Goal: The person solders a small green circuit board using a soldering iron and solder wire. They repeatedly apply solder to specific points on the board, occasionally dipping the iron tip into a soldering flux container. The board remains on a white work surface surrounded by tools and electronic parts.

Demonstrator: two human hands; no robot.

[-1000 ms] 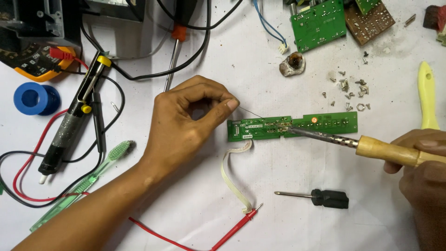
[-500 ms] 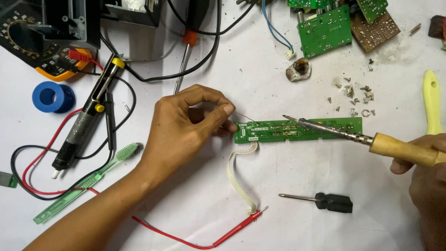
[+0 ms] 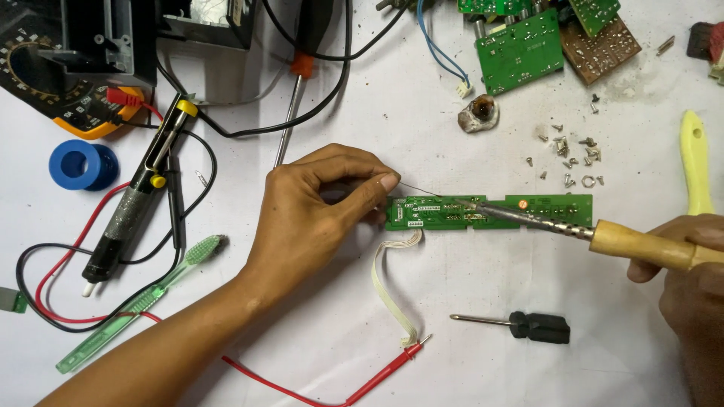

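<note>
Left hand (image 3: 317, 215) pinches thin solder wire (image 3: 422, 191) over the long green circuit board (image 3: 490, 212); right hand (image 3: 690, 275) grips soldering iron (image 3: 603, 236), tip on board.

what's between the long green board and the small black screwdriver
In the head view, only bare white table lies between the long green board and the black screwdriver.
</note>
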